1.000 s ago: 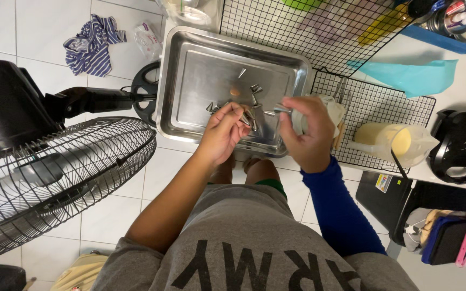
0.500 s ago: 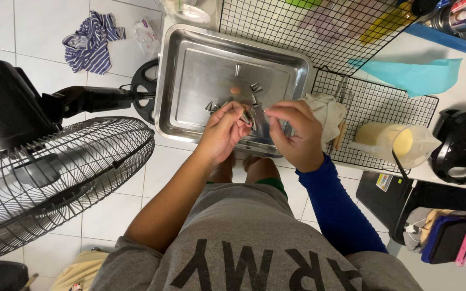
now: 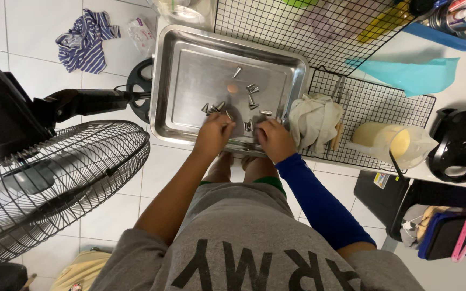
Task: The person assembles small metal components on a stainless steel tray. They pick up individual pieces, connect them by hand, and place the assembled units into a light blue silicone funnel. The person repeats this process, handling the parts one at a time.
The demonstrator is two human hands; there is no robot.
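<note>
Both hands [image 3: 244, 137] — perhaps touching — steel tray [image 3: 190, 70]

The right hand [image 3: 276, 141] has dropped from chest height to the steel tray [image 3: 190, 64] edge.

Tray's [image 3: 190, 75] far half open, fan [image 3: 55, 178] crowding left, cloth [image 3: 314, 121] right

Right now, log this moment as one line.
left hand: on small metal piping tips | right hand: at steel tray near edge, grip unclear | cloth: on wire rack
</note>
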